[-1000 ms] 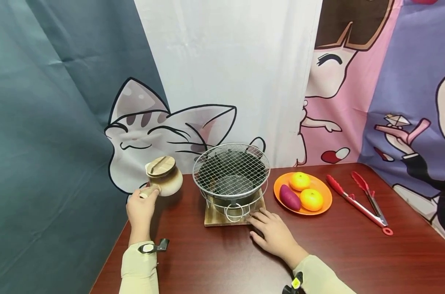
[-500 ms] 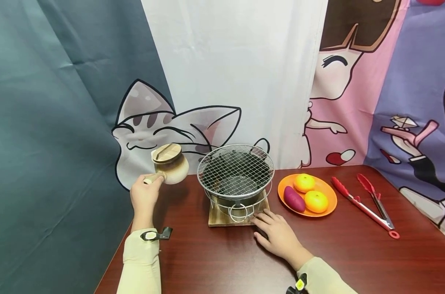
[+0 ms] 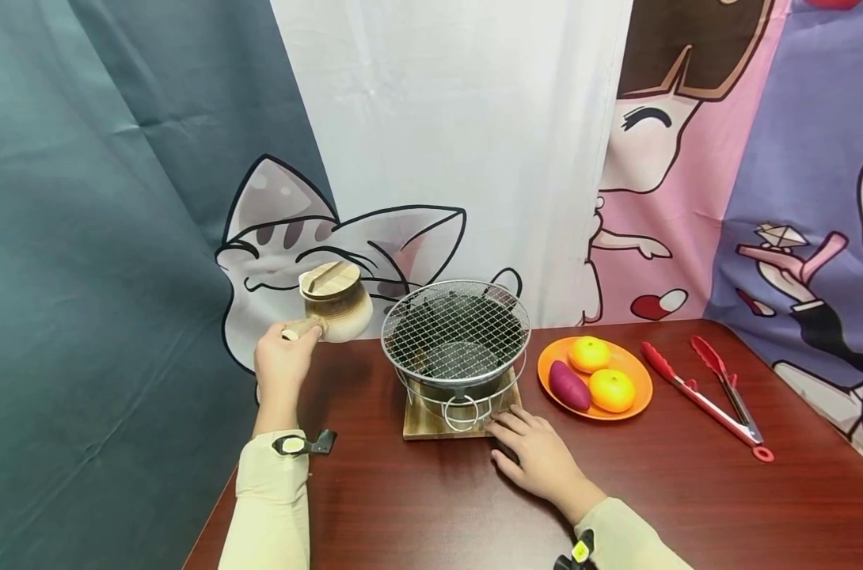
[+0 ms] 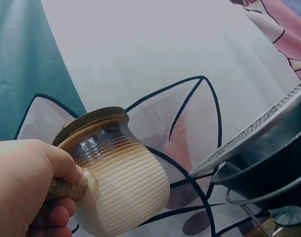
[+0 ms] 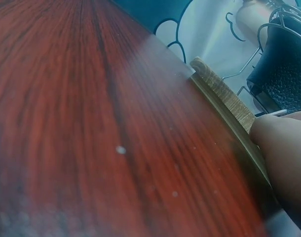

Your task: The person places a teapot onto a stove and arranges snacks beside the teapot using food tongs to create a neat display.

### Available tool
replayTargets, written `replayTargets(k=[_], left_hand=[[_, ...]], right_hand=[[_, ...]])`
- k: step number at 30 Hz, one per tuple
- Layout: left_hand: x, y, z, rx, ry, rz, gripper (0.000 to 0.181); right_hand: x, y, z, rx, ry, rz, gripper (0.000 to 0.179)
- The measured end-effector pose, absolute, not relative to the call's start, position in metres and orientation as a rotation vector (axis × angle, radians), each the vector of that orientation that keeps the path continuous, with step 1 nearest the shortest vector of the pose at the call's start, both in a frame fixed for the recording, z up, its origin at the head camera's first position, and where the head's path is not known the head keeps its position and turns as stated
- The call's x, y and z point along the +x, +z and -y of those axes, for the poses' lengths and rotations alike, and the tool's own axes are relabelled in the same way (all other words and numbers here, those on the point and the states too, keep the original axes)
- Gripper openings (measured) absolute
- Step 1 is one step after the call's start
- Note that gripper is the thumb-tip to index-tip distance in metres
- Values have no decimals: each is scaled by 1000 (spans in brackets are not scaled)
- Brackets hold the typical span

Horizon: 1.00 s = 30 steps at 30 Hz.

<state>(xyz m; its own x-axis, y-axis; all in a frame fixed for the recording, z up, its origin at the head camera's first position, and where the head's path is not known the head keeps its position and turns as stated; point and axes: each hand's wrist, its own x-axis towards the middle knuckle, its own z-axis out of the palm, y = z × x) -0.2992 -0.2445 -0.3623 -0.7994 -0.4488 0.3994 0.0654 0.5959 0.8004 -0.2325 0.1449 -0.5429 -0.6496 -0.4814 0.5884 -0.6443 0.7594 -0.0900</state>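
Note:
My left hand (image 3: 283, 361) grips the side handle of a cream-and-brown ceramic teapot (image 4: 126, 182), holding it in the air left of the grill. A wooden lid (image 3: 330, 279) sits on the pot. In the left wrist view, fingers and thumb wrap round the cord-bound handle (image 4: 67, 189). The round wire grill mesh (image 3: 456, 328) lies on top of a dark stove (image 5: 283, 69) in a wire frame, on a wooden board (image 3: 424, 423). My right hand (image 3: 538, 455) rests at the board's front right corner, fingers loosely extended and touching it.
Right of the stove, an orange plate (image 3: 641, 396) bears two mandarins (image 3: 612, 390) and a purple sweet potato (image 3: 569, 385). Red-tipped tongs (image 3: 716, 404) lie farther right. A printed curtain (image 3: 460, 158) hangs close behind the reddish table (image 3: 403, 507).
My left hand has lifted the teapot higher and shifted it slightly to the right. The right hand stays at the board. The head view has shifted a little.

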Motion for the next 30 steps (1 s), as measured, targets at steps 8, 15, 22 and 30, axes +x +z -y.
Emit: replayTargets(k=[8,15,22,30], left_hand=[[-305,-351,234,265,-1176,2224,36],[-311,-341,221,227,-1182,2225,37],[-317,-333,206,174,-1214,2222,35],[-323,-328,189,124,-1231,2209,35]], right_hand=[[-233,-543,-145,846,406,2398,40],[-233,-542,-145,844,405,2405,39],[-232,-540,-145,844,398,2408,39],[-232,-541,-145,843,403,2412,40]])
